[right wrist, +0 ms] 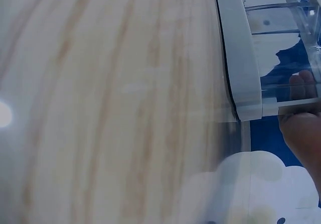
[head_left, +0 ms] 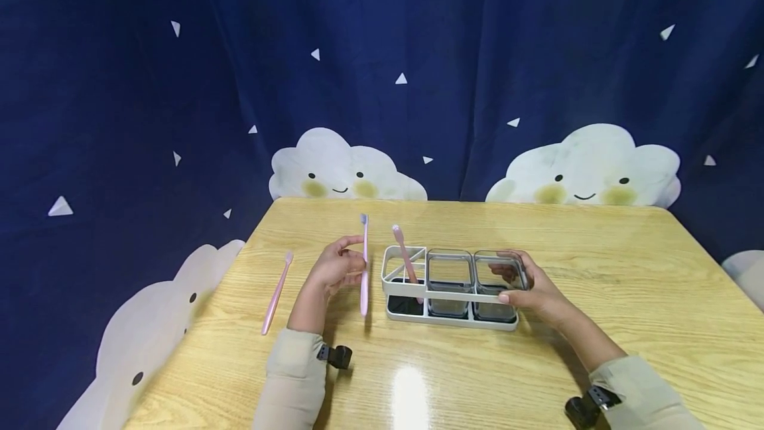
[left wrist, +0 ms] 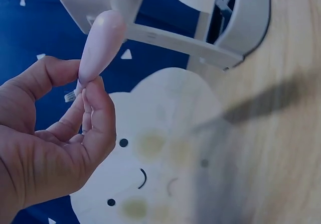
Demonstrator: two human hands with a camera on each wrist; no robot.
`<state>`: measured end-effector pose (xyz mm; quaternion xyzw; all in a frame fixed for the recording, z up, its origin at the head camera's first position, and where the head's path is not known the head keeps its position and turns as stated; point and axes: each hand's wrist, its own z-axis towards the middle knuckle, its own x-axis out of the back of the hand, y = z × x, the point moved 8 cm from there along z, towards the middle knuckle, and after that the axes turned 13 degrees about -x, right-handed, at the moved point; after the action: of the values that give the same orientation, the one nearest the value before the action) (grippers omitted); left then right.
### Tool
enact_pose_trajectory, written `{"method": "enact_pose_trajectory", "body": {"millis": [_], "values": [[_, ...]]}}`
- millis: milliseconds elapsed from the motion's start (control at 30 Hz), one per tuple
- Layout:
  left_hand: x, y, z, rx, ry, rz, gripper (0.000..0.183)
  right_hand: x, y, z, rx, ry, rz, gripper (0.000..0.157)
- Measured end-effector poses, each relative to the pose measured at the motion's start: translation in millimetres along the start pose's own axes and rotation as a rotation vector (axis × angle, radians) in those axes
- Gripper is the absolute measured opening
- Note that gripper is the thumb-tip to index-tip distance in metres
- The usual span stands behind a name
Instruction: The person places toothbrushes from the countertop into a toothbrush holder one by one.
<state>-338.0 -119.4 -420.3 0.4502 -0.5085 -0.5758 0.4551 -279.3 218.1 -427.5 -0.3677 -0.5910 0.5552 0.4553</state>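
Note:
My left hand (head_left: 334, 271) pinches a pink toothbrush (head_left: 365, 294) between thumb and fingers. It is upright, bristle head on top, just left of the rack. In the left wrist view the rounded handle end of this toothbrush (left wrist: 103, 45) points toward the camera. My right hand (head_left: 540, 294) grips the right end of a white toothbrush holder (head_left: 456, 322), thumb in front and fingers behind. Two clear cups (head_left: 449, 307) sit in its middle and right places. Another pink toothbrush (head_left: 398, 236) leans in the divided left compartment.
A third pink toothbrush (head_left: 276, 297) lies on the wooden table (head_left: 477, 377), left of my left hand. Behind the table hangs a dark blue curtain (head_left: 370, 18) with white triangles and clouds.

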Motion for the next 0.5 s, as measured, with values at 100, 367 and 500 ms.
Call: {"method": "enact_pose_trajectory", "body": {"millis": [100,367,500], "values": [[-1.9,8.3,-2.3,-0.012,0.006,-0.003,0.059,-0.1,1.2,0.0,-0.002,0.001,0.003,0.069],[-6.0,31.0,-3.7,-0.086,0.065,0.011,0.048,-0.4,0.5,-0.2,0.004,0.002,0.017,0.069],[-7.7,41.7,-5.6,-0.116,0.116,0.006,0.043,-0.8,-0.5,0.4,0.005,-0.004,0.024,0.068]]}}
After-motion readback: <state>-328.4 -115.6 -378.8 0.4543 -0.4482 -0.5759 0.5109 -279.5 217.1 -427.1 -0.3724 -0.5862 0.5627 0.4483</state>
